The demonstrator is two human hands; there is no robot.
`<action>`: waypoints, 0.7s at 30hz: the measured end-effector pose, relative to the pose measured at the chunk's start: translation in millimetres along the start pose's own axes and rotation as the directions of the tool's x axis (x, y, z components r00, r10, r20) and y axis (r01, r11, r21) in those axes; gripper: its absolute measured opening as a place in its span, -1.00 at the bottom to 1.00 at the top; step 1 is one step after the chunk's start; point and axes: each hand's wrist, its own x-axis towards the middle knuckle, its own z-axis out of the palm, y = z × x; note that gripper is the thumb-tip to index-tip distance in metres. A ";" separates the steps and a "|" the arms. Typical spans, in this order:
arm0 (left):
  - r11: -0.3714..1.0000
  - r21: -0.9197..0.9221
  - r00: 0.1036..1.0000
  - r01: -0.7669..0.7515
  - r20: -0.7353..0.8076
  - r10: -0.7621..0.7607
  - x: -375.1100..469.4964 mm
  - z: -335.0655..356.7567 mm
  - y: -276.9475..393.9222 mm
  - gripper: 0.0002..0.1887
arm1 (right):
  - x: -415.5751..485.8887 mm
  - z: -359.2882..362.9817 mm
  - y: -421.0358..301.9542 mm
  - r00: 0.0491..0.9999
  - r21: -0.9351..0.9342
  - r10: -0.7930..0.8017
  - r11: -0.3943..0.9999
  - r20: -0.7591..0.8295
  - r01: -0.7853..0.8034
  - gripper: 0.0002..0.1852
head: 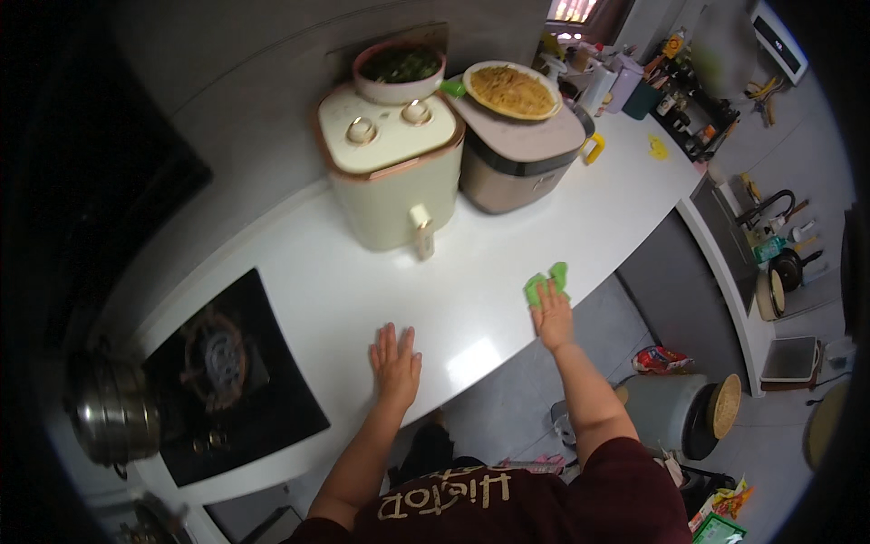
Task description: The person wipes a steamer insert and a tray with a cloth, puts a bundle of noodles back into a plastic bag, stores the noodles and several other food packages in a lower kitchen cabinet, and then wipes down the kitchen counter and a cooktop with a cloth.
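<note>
My right hand point(552, 318) presses a crumpled green cloth point(537, 289) flat on the white countertop point(469, 272), close to its front edge. Part of the cloth is hidden under the fingers. My left hand point(394, 367) rests palm down on the same countertop, fingers a little apart, with nothing in it. It lies between the black gas hob point(231, 381) and the cloth. Beyond the hands stands a cream air fryer point(394, 197) with its handle facing the front edge.
A rice cooker point(520, 173) beside the air fryer carries a plate of shredded food point(513, 92). A bowl of greens point(399, 71) sits on the air fryer. A steel pot point(112, 415) stands left of the hob. Bottles and a yellow-handled vessel point(595, 148) are farther right.
</note>
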 end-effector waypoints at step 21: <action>0.952 0.172 0.950 -0.253 0.228 0.211 228.3 135.2 188.0 -0.47 | 289.9 3.1 202.6 0.988 0.060 0.137 0.988 0.076 -0.142 -0.37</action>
